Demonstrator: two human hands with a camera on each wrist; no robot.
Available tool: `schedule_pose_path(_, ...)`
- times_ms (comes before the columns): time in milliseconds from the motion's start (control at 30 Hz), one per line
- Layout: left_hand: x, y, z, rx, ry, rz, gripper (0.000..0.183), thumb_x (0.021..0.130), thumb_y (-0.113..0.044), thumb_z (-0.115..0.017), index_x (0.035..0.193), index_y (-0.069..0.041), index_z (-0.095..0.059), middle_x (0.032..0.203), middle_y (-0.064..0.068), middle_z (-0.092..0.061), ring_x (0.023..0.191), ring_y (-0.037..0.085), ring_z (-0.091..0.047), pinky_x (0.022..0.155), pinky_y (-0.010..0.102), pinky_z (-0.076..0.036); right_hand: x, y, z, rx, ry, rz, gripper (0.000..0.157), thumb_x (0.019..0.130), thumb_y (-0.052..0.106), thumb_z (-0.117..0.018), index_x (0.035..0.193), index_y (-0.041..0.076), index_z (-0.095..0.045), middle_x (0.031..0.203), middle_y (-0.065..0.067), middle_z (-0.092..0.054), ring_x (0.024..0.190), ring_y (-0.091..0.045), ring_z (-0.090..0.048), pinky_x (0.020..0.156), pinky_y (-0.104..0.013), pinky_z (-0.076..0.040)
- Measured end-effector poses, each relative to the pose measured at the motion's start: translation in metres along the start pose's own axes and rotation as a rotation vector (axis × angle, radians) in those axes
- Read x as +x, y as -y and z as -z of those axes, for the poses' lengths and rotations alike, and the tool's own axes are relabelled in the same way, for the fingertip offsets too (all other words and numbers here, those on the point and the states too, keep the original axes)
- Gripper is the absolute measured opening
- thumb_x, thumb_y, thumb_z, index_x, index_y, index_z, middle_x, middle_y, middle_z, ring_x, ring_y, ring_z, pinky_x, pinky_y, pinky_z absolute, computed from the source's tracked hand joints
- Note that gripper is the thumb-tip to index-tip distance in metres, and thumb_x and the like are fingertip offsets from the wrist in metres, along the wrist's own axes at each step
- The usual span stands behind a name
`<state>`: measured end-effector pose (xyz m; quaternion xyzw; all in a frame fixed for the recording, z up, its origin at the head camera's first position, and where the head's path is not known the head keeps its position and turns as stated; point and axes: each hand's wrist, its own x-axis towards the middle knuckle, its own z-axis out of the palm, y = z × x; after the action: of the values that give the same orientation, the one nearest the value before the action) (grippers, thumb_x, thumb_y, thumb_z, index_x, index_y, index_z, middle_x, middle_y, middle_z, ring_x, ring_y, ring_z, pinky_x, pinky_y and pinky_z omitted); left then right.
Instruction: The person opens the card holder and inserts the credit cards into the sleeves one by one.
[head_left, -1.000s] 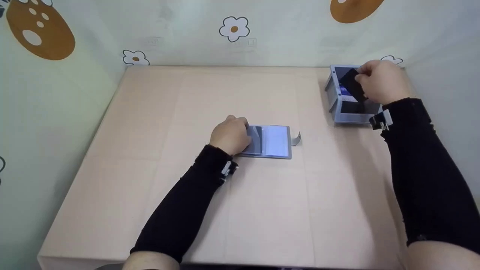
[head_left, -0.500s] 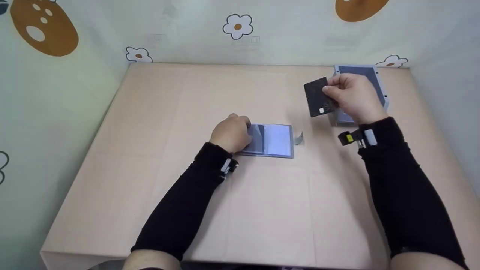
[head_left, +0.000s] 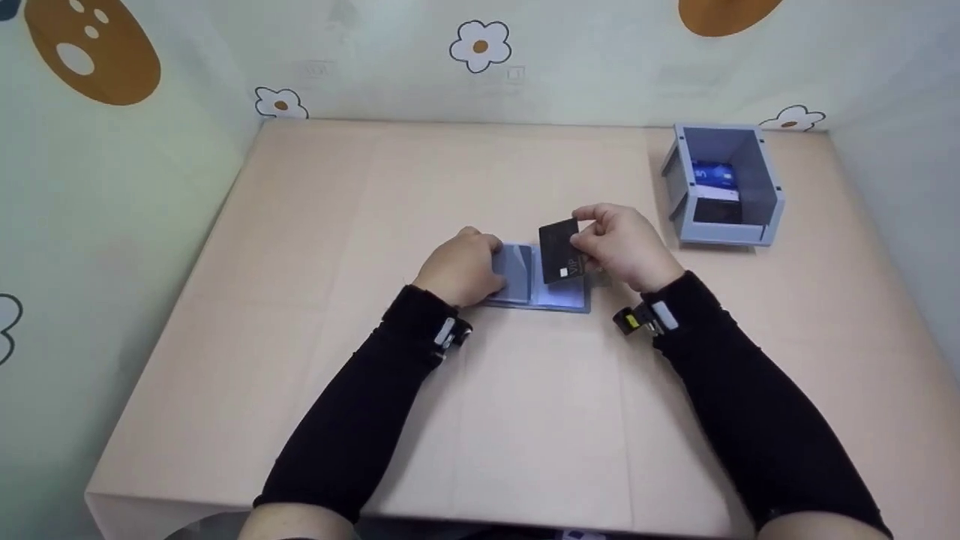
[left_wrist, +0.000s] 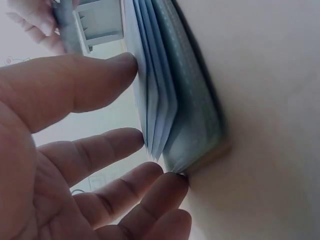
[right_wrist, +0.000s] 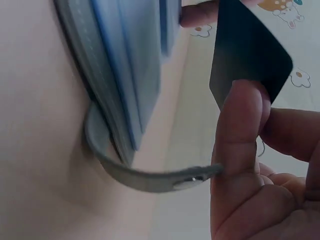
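A grey card holder [head_left: 561,298] with clear plastic sleeves lies spread on the table. Over its left side is my left hand [head_left: 460,267]. In the left wrist view the thumb [left_wrist: 95,82] rests on the stacked sleeves [left_wrist: 150,75], fingertips at their edge and near the cover's corner. Between thumb and fingers my right hand [head_left: 626,241] pinches a black card [head_left: 559,253] marked "VIP", with a small pale chip. That card overlaps the holder's right half in the head view. A snap strap [right_wrist: 145,180] curves up from the cover's edge, close by the right thumb.
A grey-blue bin [head_left: 726,235] stands at the back right of the table. Inside it lie a blue card [head_left: 712,174] and a dark card [head_left: 718,211]. Walls with flower prints border the table's back and sides.
My right hand has brought the black card out of the bin and leftward to the holder's right half. The left hand has stayed on the holder.
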<state>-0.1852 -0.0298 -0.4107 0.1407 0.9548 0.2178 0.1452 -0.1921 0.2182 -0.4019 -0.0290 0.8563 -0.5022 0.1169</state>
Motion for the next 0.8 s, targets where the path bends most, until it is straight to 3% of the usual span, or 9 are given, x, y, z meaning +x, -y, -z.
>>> schedule_pose_path(333, 0.001, -0.001, 0.0, 0.015, 0.002, -0.012, 0.061, 0.09, -0.028, -0.078, 0.145, -0.008, -0.063, 0.133, 0.011, -0.062, 0.106, 0.025, -0.063, 0.104, 0.04, -0.052, 0.002, -0.007, -0.021, -0.148, 0.015, 0.009, 0.05, 0.099, 0.006, -0.064, 0.146, -0.005, -0.055, 0.085, -0.005, -0.074, 0.056, -0.009, -0.064, 0.056, -0.018, -0.05)
schedule_pose_path(800, 0.0, 0.002, 0.001, 0.02, 0.015, -0.019, 0.061, 0.09, -0.024, -0.075, 0.146, -0.006, -0.061, 0.138, 0.013, -0.061, 0.11, 0.025, -0.063, 0.107, 0.04, -0.052, 0.005, -0.006, -0.023, -0.138, 0.006, -0.007, 0.05, 0.099, 0.007, -0.064, 0.147, -0.005, -0.054, 0.09, -0.007, -0.075, 0.059, -0.006, -0.066, 0.057, -0.019, -0.055)
